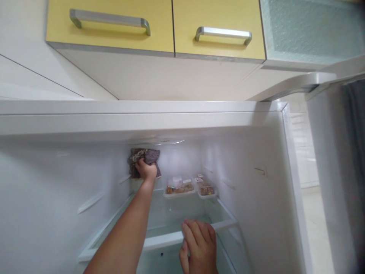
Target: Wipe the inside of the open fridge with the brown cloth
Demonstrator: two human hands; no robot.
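At the back left of the open fridge, my left hand [146, 170] reaches in and grips a dark grey-brown patterned cloth [152, 156]. The cloth is bunched under the fingers and lies against the inner wall, above the glass shelf [162, 241] with its white rim. Lower down, my right hand [199, 245] is close to that front rim with its fingers curled and pressed together. Whatever its palm side may hold is hidden, and I cannot tell if it touches the rim.
Two clear food packs stand at the back: a wider pack [179, 187] and a narrower pack [205, 187]. The fridge door [327, 152] hangs open on the right. Yellow cabinets [111, 32] with metal handles are above the fridge top. A small dark speck [162, 254] shows below the rim.
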